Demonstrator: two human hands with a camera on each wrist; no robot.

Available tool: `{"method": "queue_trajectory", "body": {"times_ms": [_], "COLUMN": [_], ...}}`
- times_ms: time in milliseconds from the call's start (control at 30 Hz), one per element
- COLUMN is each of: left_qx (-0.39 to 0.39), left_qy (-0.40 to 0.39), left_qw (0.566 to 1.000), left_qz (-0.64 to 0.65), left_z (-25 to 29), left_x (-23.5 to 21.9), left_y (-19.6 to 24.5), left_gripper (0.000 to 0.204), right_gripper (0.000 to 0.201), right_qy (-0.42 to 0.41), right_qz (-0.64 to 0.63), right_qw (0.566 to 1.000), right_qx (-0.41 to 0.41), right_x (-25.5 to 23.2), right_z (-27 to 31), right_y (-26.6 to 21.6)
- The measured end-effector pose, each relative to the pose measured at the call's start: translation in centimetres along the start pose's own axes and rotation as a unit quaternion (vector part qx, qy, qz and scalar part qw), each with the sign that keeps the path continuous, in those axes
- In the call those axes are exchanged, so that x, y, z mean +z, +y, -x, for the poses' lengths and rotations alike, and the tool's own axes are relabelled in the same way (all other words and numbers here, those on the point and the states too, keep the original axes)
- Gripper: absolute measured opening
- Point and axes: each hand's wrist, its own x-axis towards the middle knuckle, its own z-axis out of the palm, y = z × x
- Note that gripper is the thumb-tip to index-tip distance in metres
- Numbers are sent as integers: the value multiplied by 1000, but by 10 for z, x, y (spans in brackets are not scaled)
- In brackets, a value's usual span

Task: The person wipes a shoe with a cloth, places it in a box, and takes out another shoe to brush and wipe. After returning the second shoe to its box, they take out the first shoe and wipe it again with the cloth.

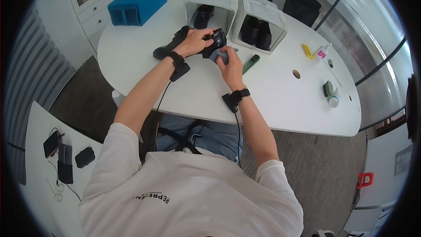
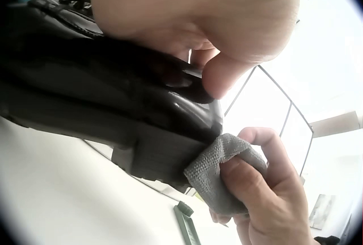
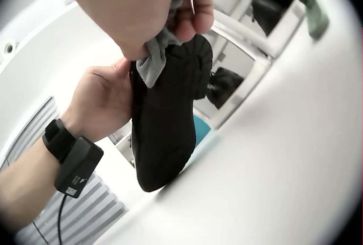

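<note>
A glossy black shoe (image 2: pixel 164 92) is gripped by my left hand (image 1: pixel 195 44), whose thumb and palm lie over its upper near the heel. In the right wrist view the dark sole (image 3: pixel 164 126) faces the camera, toe low and heel up. My right hand (image 1: pixel 232 66) pinches a grey cloth (image 2: pixel 218 171) between thumb and fingers, right at the heel (image 2: pixel 164 154) of the shoe. A green-handled brush (image 1: pixel 251 63) lies on the white table, just right of that hand.
Two white boxes (image 1: pixel 280 17) at the back hold black shoes (image 1: pixel 255 32), their openings facing me. A teal box (image 1: pixel 138 4) stands back left. To the right lie a yellow object (image 1: pixel 307 51), a pink-labelled bottle (image 1: pixel 321 53), a green block (image 1: pixel 328 88) and another white bottle (image 1: pixel 334 99).
</note>
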Motion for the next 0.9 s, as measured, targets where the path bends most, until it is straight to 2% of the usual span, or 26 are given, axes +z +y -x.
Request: {"method": "queue_trajectory", "body": {"times_ms": [100,233,333,367,400,467,500,600,633,667,733,767,833,900], "left_qx": [3,3,19,43,43,-43,-66,-102,-136,-138,-144,-145,-71,-77], "left_qy": [13,12,61,109,109,205,233,254,224,223,215,217,236,233], "left_qw": [998,994,995,990,990,973,969,962,965,965,963,962,958,957], "left_qz": [66,113,72,83,83,101,57,15,-23,-22,78,78,146,155], "left_z": [6,19,28,28,29,32,36,34,32,32,31,31,28,28], "left_x": [-9,-11,-8,-4,-1,3,5,5,-1,-4,-9,-10,-7,-5], "left_y": [8,19,29,26,26,40,50,44,41,39,39,37,32,27], "left_gripper": [11,8,30,44,44,42,48,51,53,53,55,55,53,52], "right_gripper": [26,26,24,24,24,23,23,22,22,21,20,20,20,20], "right_qy": [14,35,44,47,51,63,74,29,28,27,23,2,-18,-27], "right_qz": [-9,-24,-36,-24,-12,-3,5,43,44,49,53,59,67,65], "right_qw": [999,998,998,998,996,993,988,986,986,984,981,979,975,971], "right_qx": [-42,-52,-15,-42,-70,-101,-133,-158,-157,-171,-186,-197,-210,-230], "right_x": [-4,-7,-14,-16,-18,-19,-20,-24,-24,-23,-25,-28,-31,-35], "right_z": [-5,-6,-15,-21,-26,-40,-46,-58,-59,-62,-63,-61,-53,-43], "right_y": [-10,-21,-34,-40,-45,-56,-63,-81,-83,-85,-90,-93,-97,-96]}}
